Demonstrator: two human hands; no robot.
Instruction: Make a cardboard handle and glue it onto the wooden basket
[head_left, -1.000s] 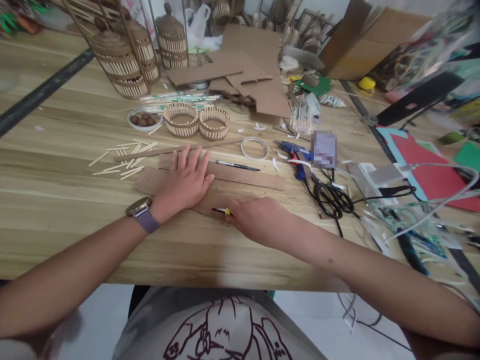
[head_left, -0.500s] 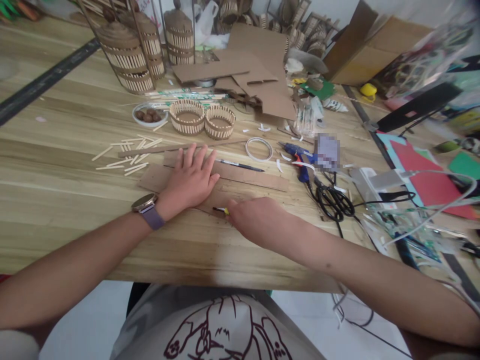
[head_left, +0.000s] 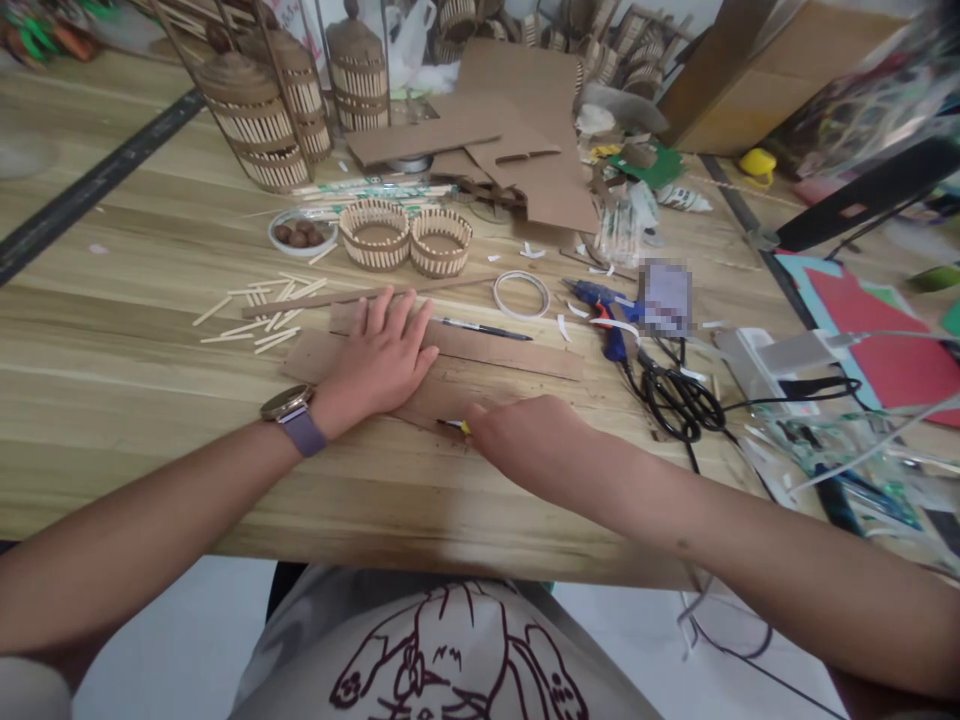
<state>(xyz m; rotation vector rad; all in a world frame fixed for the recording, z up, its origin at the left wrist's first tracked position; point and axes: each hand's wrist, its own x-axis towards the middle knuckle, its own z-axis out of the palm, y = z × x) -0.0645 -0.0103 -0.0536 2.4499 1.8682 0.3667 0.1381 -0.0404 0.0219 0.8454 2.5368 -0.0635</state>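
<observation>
- Pressing left hand [head_left: 386, 350] flat, fingers spread, just left of frame centre; fingers over upper cardboard strip [head_left: 517, 355], palm heel on lower cardboard piece [head_left: 435, 400].
- Gripping cutter [head_left: 453, 425] in closed right hand [head_left: 517, 435], a little below and right of centre.
- Pointing cutter tip left and very slightly up; long axis running nearly level across frame. Showing only dark blade plus bit of yellow; rest hidden inside fist.
- Holding blade at lower edge of lower cardboard piece; too small to tell if touching.
- Slanting gently down to the right, both cardboard pieces, long axes roughly parallel.
- Lying lengthwise along upper cardboard strip: pen [head_left: 487, 328], dark end to the right, other end lost behind fingers.
- Running just above left fingertips: thin brown strip [head_left: 322, 300], tilted up to the right.
- Wearing watch [head_left: 286, 400] on left wrist.
- Left of hand, scattered: light sticks [head_left: 281, 305]. Above those: bowl [head_left: 273, 240] with brown balls [head_left: 298, 235].
- Upper middle, side by side: two round slatted baskets [head_left: 375, 245].
- Right of centre: white ring [head_left: 521, 315], then blue glue gun [head_left: 592, 293], nozzle to the left.
- Upper left: lidded baskets [head_left: 251, 115]. Top middle: cardboard sheets [head_left: 540, 110].
- Right edge: red sheet [head_left: 877, 330].
</observation>
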